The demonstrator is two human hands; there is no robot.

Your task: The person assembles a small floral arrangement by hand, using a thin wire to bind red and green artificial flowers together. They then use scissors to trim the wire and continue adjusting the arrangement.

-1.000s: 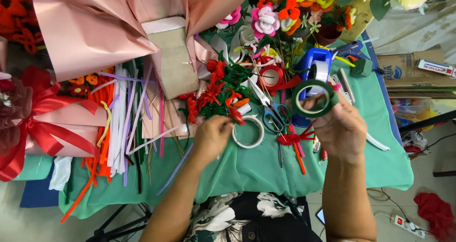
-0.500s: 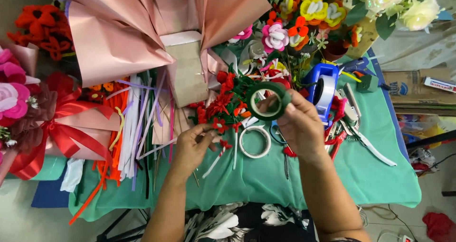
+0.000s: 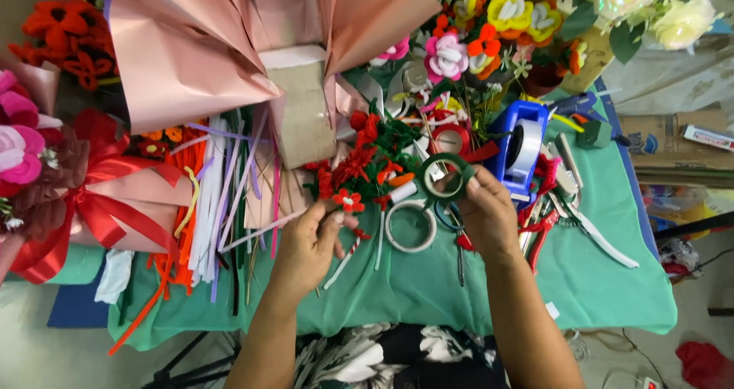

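Head view: white tape ring [image 3: 410, 226] between hands.

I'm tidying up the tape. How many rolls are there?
3 clearly: a green roll in the right hand, a white roll on the cloth, one in the blue dispenser. More may hide in the clutter.

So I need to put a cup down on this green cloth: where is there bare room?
The green tablecloth is bare along its near edge, between the right hand and the white strip, and below the left hand. From the pipe-cleaner bundle to the blue tape dispenser it is crowded, around the white tape ring too.
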